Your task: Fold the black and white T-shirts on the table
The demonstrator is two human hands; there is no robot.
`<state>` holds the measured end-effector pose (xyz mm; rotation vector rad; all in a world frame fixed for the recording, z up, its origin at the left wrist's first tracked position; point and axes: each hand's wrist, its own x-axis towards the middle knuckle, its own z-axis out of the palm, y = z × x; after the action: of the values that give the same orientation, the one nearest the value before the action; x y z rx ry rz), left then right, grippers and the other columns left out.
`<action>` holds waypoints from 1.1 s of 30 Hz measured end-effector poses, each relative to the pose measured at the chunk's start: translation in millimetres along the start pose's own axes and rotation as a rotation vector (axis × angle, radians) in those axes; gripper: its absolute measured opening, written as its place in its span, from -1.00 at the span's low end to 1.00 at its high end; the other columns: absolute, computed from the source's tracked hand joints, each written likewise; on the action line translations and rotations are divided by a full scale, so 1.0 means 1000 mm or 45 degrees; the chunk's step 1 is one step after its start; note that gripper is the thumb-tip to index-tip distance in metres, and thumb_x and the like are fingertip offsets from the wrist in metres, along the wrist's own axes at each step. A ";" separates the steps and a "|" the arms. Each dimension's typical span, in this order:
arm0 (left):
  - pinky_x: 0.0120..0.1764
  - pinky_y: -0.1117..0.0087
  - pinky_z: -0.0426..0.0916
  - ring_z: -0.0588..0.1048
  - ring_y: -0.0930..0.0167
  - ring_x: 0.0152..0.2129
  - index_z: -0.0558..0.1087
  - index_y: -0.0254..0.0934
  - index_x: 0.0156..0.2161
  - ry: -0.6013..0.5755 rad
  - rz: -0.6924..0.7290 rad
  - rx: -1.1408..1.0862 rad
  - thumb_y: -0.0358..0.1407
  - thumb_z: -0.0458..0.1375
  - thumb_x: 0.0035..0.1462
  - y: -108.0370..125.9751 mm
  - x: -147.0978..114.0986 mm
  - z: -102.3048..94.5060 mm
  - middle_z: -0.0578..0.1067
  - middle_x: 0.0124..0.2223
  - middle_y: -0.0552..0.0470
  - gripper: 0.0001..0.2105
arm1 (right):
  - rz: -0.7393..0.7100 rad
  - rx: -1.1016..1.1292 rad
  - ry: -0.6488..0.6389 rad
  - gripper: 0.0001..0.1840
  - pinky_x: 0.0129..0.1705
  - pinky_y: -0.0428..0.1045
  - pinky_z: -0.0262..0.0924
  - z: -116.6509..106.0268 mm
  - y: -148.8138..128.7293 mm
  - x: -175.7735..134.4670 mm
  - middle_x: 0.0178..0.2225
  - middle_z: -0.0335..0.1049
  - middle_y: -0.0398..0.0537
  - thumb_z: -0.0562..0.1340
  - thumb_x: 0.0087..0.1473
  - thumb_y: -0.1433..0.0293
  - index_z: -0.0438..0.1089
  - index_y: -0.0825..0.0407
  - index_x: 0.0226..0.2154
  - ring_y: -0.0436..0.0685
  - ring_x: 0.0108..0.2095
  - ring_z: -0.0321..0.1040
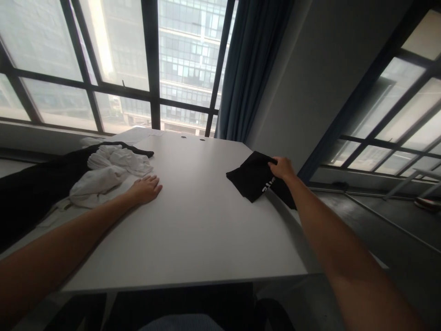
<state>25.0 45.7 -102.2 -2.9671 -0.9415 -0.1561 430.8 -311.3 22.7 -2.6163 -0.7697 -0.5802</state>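
My right hand [282,168] pinches the edge of a black folded garment [248,177] with white lettering on it, at the right side of the white table [206,220]. Part of the cloth lies on the tabletop, and another part hangs toward the table's right edge. What kind of garment it is I cannot make out. My left hand [147,189] rests palm down on the table with its fingers stretched out, holding nothing. Just beyond and left of it lies a crumpled heap of white cloth [113,165].
Black cloth [44,184] spreads over the table's left side, beside the white heap. At the far edge lies a pale flat sheet [134,134]. Behind the table are windows [186,55] and a blue curtain [251,64]. Grey floor [344,216] shows to the right.
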 end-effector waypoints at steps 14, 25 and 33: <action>0.31 0.08 0.15 0.21 0.12 0.35 0.39 -0.32 0.30 0.090 -0.017 -0.015 -0.12 -0.11 0.34 -0.004 0.003 0.006 0.29 0.39 -0.22 -0.44 | 0.183 0.220 0.164 -0.56 -0.06 0.05 0.25 -0.066 0.060 0.051 -0.08 0.57 0.35 0.27 0.21 0.34 0.54 0.27 0.05 0.24 -0.05 0.49; 0.31 0.11 0.14 0.20 0.15 0.36 0.35 -0.34 0.33 0.060 -0.039 0.026 -0.10 -0.17 0.36 0.000 0.001 0.001 0.27 0.40 -0.20 -0.41 | 0.315 -0.124 -0.258 -0.37 0.13 0.18 0.26 0.035 0.107 0.005 0.15 0.44 0.38 0.29 0.21 0.10 0.43 0.12 0.20 0.38 0.16 0.40; 0.33 0.16 0.09 0.14 0.18 0.39 0.26 -0.36 0.38 -0.003 -0.037 0.077 -0.09 -0.21 0.39 0.000 -0.001 -0.002 0.22 0.43 -0.20 -0.39 | 0.069 -0.248 -0.469 -0.19 0.33 0.41 -0.04 0.087 0.085 -0.027 0.40 0.07 0.37 0.09 0.31 -0.02 0.13 0.15 0.39 0.43 0.40 0.03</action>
<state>24.0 45.4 -100.6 -2.9006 -0.9717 -0.1231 483.4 -352.8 -82.8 -2.9603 -0.7772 -0.1626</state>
